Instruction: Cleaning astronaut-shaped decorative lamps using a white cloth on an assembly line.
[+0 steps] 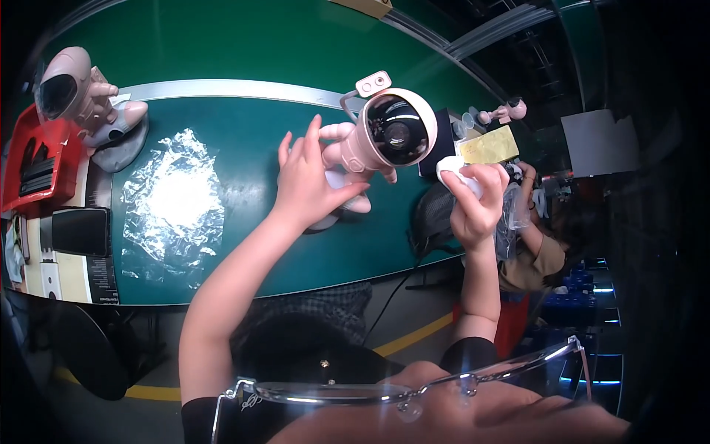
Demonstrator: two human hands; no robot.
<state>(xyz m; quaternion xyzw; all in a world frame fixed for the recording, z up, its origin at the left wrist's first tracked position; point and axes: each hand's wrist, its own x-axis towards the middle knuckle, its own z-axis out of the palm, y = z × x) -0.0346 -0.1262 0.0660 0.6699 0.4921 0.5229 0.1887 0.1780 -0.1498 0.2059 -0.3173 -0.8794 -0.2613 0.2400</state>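
My left hand grips a pink astronaut-shaped figure by its body, holding it just above the green table. The figure's big round head has a glossy black visor facing me. My right hand is closed on a small white cloth to the right of the figure's head, a short gap away from the visor.
A second pink astronaut figure lies at the far left. A crumpled clear plastic sheet lies on the table. A red tray and boxes sit at the left edge. Another person sits at the right, by a yellow card.
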